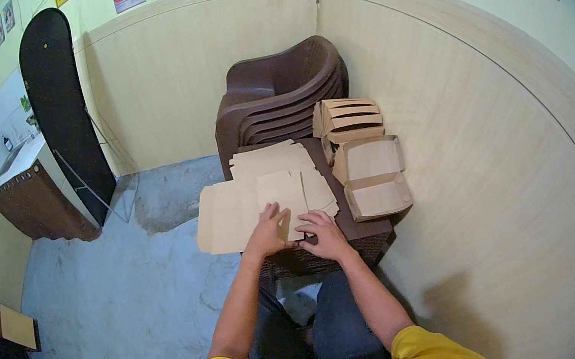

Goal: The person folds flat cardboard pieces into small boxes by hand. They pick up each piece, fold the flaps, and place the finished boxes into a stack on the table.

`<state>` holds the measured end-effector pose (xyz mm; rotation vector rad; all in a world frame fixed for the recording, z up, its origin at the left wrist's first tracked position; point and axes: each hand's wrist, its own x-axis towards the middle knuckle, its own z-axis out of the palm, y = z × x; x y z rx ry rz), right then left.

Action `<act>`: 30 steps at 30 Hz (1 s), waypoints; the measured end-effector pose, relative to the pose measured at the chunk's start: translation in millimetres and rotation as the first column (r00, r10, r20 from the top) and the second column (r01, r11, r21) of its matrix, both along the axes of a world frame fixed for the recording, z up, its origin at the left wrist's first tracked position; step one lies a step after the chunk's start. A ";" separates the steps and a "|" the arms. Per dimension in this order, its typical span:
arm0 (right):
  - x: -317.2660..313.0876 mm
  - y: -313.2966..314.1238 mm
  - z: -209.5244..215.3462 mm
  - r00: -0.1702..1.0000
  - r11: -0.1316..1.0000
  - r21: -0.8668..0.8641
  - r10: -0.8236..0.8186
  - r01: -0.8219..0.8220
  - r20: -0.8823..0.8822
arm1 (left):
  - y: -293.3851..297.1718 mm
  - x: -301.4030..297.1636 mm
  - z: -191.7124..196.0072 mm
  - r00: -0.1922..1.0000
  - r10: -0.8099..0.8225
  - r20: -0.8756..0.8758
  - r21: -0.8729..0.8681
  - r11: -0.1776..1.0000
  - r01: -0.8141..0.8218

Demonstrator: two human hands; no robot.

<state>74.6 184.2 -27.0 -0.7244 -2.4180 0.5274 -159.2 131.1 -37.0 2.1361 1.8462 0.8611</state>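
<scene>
Along brown table's point(370, 228) near edge: touching flattened cardboard box point(233, 214) with left hand point(268, 235), fingers spread, ungripping; right hand point(325, 235) half-curled, pinch unclear. Probably light, stiffish, creasable; hold by edges.

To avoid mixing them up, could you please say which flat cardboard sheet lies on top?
The sheet under the left hand: it juts left past the other sheets, partly covering them.

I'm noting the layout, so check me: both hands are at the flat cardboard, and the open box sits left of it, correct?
No, the side is wrong: in the head view, the open box sits right of the flat cardboard. The rest holds.
</scene>
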 end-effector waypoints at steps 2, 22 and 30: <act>-3.9 4.7 -4.2 1.000 1.000 -0.010 -0.014 0.014 -0.007 | -1.4 -14.0 7.7 0.986 -0.056 0.157 -0.077 0.995 0.069; -74.6 76.3 0.3 0.899 0.913 0.028 -0.406 0.407 0.168 | 35.5 -4.8 12.8 0.947 0.194 0.256 -0.039 0.981 -0.190; -97.8 88.2 -3.1 0.797 0.817 0.049 -0.571 0.574 0.196 | 37.1 -13.1 29.1 0.920 0.267 -0.285 -0.116 0.944 -0.310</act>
